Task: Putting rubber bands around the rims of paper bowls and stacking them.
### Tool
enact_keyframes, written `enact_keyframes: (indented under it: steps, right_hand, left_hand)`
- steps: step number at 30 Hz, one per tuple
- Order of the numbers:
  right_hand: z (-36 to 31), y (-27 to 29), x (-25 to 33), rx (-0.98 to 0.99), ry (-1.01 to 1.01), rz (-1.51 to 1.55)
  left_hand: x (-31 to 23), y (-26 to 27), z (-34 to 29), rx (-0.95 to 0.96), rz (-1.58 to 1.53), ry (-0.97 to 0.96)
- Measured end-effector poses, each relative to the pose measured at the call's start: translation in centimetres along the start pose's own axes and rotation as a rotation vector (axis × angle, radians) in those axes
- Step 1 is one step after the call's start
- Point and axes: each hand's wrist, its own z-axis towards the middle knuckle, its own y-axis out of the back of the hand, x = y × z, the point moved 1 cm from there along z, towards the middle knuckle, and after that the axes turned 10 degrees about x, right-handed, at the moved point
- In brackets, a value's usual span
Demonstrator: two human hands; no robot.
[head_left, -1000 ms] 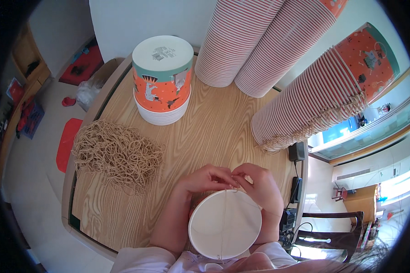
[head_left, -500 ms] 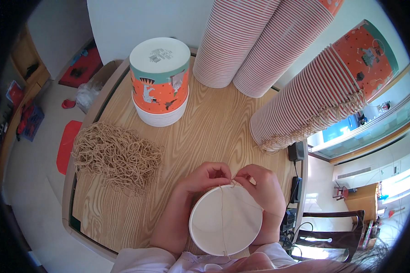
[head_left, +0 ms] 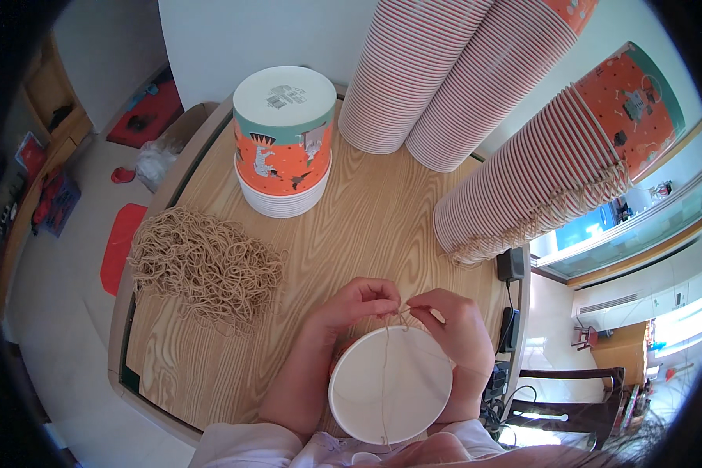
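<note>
A paper bucket [head_left: 359, 390] sits close against my body, its white opening turned up towards me. A thin tan string [head_left: 387, 374] crosses the opening from the far rim to the near rim. Just beyond the far rim, my left hand [head_left: 366, 301] pinches the string with thumb and forefinger. Close beside it, my right hand [head_left: 448, 316] pinches the string too, its fingertips almost meeting the left ones. Small loops of string stand at the rim between the hands. A tangled heap of tan string [head_left: 207, 265] lies on the table to the left.
An upturned orange bucket stack [head_left: 285, 160] stands at the back on the wooden table [head_left: 351, 234]. Two tall bucket stacks [head_left: 413, 70] rise behind it. Another stack [head_left: 530, 168] at the right has string ties along its side. A black adapter [head_left: 510, 265] sits at the right edge.
Both hands have drawn slightly away from the far rim, pulling the string up between them. The whole view has shifted a little. The bucket stays near my body.
</note>
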Motion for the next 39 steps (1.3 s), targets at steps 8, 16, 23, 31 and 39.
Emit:
enact_keyframes:
  steps: [8,16,23,31,39]
  right_hand:
    - [0.2,0.6,1.1,0.034,-0.070,-0.023]
    - [0.3,-0.1,2.1,0.013,0.129,0.007]
    - [0.4,-0.1,1.4,0.041,0.122,-0.069]
    - [0.4,0.0,1.3,0.044,0.125,-0.049]
    - [0.3,0.3,1.2,0.068,0.072,-0.013]
  left_hand:
    - [0.3,0.1,0.0,0.021,-0.012,-0.127]
    - [0.3,-0.2,0.2,-0.008,-0.068,-0.047]
    - [0.3,-0.2,0.1,0.022,-0.040,-0.024]
    - [0.0,-0.1,-0.1,0.026,-0.049,-0.020]
    - [0.0,-0.1,-0.3,0.052,-0.018,-0.052]
